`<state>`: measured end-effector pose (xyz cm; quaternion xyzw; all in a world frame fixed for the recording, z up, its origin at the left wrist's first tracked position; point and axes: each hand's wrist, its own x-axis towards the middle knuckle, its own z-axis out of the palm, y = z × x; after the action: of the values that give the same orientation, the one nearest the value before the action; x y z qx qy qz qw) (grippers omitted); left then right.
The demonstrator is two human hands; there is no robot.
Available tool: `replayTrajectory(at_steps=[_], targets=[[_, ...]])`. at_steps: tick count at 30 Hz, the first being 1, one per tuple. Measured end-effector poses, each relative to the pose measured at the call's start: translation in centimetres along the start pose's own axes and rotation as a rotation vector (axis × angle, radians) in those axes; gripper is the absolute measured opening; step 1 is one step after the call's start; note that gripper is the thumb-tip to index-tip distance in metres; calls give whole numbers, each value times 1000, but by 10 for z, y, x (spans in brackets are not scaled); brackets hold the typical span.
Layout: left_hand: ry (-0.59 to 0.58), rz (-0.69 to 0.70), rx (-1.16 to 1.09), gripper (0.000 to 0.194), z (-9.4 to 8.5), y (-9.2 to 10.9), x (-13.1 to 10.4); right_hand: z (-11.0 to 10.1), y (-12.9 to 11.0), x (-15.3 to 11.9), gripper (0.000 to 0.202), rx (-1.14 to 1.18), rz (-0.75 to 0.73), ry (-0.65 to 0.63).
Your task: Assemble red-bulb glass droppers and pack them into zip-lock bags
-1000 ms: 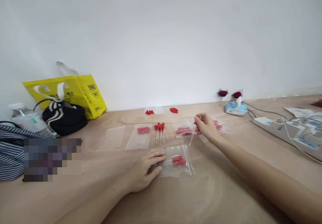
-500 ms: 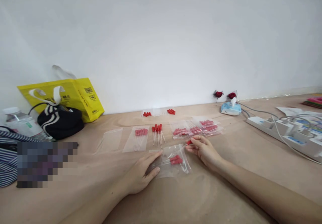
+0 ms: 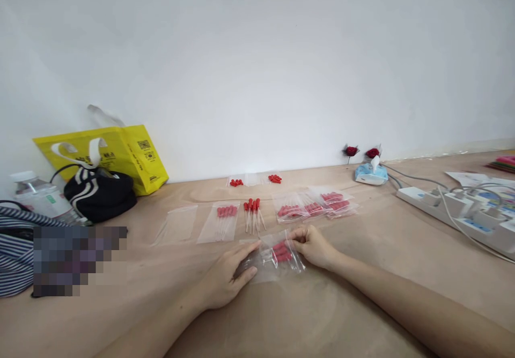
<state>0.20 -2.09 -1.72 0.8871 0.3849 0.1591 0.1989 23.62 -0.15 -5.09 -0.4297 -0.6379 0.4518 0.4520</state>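
A clear zip bag (image 3: 267,275) with several red-bulbed droppers (image 3: 282,253) inside lies in front of me. My left hand (image 3: 231,275) rests on the bag's left end, thumb and index finger apart and stretched over the plastic. At the bag's right-hand mouth, my right hand (image 3: 311,245) has its fingers pinched around the bulb end of a dropper, which is mostly inside the bag; its bulb is partly hidden by fingers and plastic. Just beyond the bag, several loose droppers (image 3: 252,213) lie side by side, bulbs pointing away.
Left of them are a bag of droppers (image 3: 227,216) and a flat empty bag (image 3: 181,224). Filled bags (image 3: 289,213) overlap at right. Red bulbs (image 3: 236,182) lie by the wall. A yellow tote (image 3: 137,154), black pouch (image 3: 100,194), tissue pack (image 3: 370,174) and power strip (image 3: 426,202) surround these.
My right hand has moved left and slightly down to the bag's mouth, carrying its dropper into the bag among the others. My left hand has stayed on the bag.
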Motion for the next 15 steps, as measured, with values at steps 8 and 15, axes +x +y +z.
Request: replayTrajectory(at_steps=[8,15], targets=[[-12,12,63,38,-1,1,1,-26,-17,33,10,-444,67,210],[-6,30,91,34,-1,2,0,16,-25,115,11,-480,208,191]])
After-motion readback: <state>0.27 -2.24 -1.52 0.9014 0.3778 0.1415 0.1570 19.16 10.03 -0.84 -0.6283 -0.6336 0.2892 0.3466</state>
